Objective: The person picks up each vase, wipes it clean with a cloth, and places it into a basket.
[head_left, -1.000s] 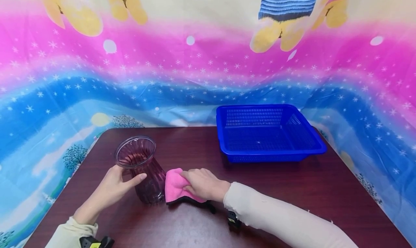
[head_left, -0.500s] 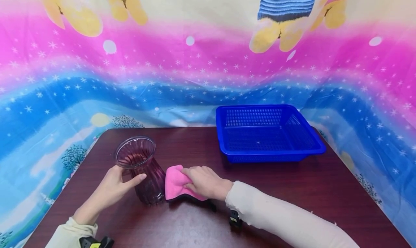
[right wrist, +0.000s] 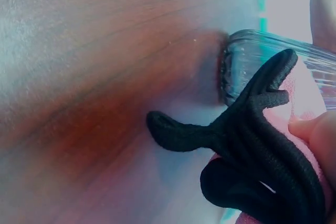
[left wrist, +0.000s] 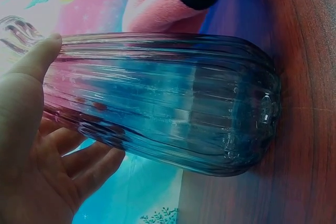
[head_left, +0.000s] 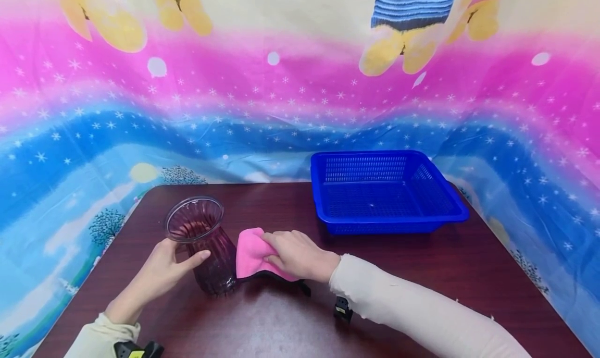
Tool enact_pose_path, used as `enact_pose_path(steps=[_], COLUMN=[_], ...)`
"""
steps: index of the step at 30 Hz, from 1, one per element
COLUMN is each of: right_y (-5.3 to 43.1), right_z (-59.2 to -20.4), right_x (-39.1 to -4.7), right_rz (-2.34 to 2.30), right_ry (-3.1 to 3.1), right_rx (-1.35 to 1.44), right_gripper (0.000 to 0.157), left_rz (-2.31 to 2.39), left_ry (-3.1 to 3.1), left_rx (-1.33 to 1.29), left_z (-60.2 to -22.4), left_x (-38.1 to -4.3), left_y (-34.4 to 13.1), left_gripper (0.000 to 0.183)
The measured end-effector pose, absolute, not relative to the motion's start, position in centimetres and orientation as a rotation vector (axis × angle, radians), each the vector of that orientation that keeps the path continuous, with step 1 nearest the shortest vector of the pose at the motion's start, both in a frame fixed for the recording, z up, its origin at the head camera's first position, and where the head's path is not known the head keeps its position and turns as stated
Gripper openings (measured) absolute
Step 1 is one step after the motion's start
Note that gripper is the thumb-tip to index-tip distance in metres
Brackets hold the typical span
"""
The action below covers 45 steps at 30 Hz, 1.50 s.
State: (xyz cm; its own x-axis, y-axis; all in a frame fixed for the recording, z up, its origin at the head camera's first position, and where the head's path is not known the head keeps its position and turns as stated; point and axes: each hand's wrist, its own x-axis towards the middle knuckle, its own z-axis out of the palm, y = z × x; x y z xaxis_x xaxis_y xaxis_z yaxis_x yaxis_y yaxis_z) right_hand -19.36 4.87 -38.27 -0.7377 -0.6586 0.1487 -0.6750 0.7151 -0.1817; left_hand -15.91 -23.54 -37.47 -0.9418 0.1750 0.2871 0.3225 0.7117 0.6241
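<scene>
A ribbed, purple-tinted glass vase [head_left: 213, 259] with a flared rim stands on the table at the left. My left hand [head_left: 161, 269] holds it below the rim, thumb on the near side and fingers behind, as the left wrist view shows with the vase [left wrist: 173, 103] between thumb and fingers. My right hand [head_left: 300, 256] grips a bunched pink cloth [head_left: 250, 254] with black edging, against or very near the vase's right side. In the right wrist view the cloth's black edging [right wrist: 252, 135] hangs in folds and partly covers the vase [right wrist: 244, 61].
A blue plastic basket [head_left: 389, 220] with perforated walls sits at the back right of the dark wooden table [head_left: 262, 326]. Behind the table hangs a printed curtain [head_left: 262, 97]. Black wrist cameras are on both sleeves.
My right hand has moved up a little with the pink cloth along the vase's right side. My left hand and the vase have stayed nearly still.
</scene>
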Motion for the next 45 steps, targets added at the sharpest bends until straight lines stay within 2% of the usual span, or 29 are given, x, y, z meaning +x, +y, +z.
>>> enact_pose_path(steps=[9,35,45], right_y=[5.3,3.7,3.1], right_z=[-36.5,-33.6,-33.7], right_x=[-19.4,-19.4,-19.4], right_rz=[0.323,0.456,0.440], right_ry=[-2.766,-2.684,-2.696], right_rx=[1.139,1.179,1.154], right_gripper=[0.036,0.026,0.032], left_rz=[-1.026,-0.987,-1.081], left_ry=[-2.733,-2.726,-2.710], left_rx=[-0.395,-0.386,-0.403], left_z=[-37.5,-37.8,-37.7], left_x=[-16.0,-16.2,-16.1], left_y=[-23.5,-23.7,-23.6], left_gripper=[0.046,0.049,0.050])
